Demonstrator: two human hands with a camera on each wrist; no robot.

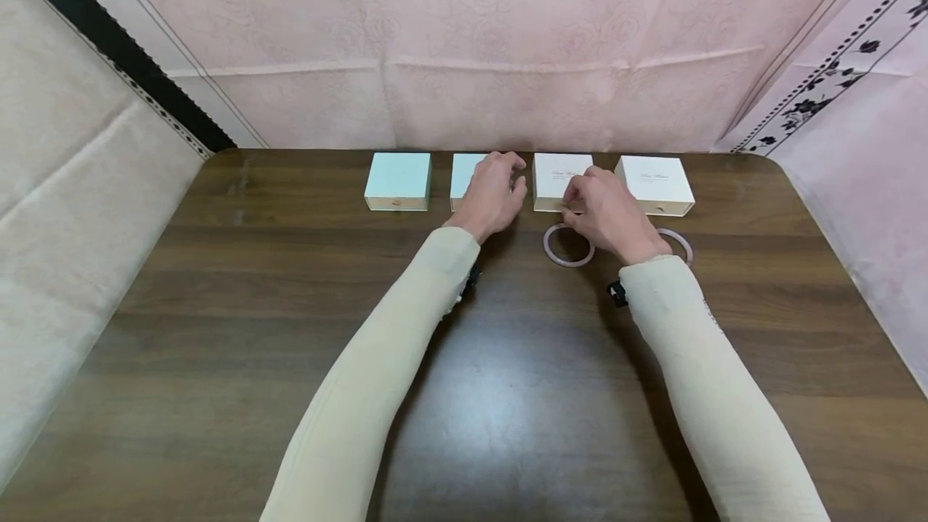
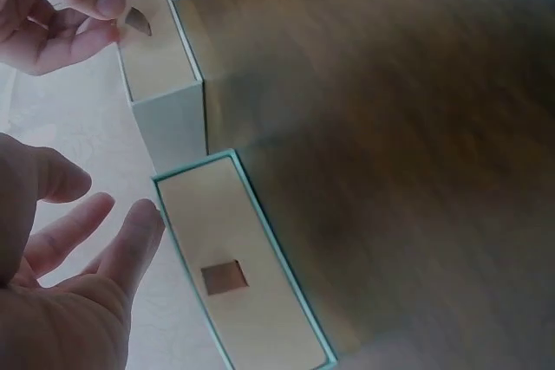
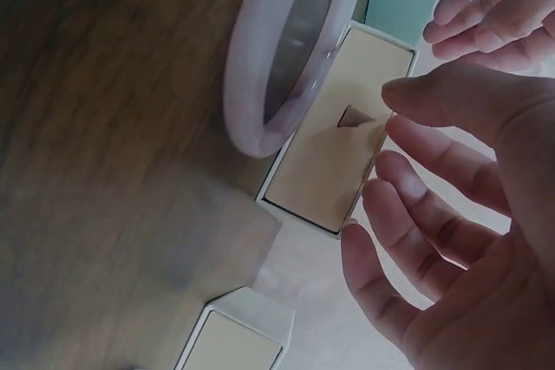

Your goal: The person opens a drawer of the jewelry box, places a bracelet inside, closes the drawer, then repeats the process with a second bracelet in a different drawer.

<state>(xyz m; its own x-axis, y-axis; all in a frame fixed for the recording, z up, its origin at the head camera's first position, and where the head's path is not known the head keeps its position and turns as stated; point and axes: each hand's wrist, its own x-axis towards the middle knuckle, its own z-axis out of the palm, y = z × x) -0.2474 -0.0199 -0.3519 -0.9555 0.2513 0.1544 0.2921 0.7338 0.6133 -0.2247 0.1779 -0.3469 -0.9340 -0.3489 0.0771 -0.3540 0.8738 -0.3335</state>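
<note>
My right hand (image 1: 607,212) is at the front of a white box (image 1: 557,169), third in a row. In the right wrist view its thumb and fingers are spread and slightly bent along the edge of the cream drawer front (image 3: 316,166), thumb and forefinger tips close to the small brown pull tab (image 3: 354,116). My left hand (image 1: 491,193) reaches over the right side of a mint box (image 1: 461,174), partly hiding it. Its fingers are loosely bent around nothing, beside the box's tabbed front (image 2: 243,257). A pale lilac bangle (image 1: 569,264) lies in front of the white box.
Another mint box (image 1: 399,176) stands at the left end of the row, another white box (image 1: 656,180) at the right end. A second lilac bangle (image 1: 685,244) lies partly behind my right wrist. A pink cloth (image 1: 471,47) hangs behind the brown wooden table (image 1: 290,345).
</note>
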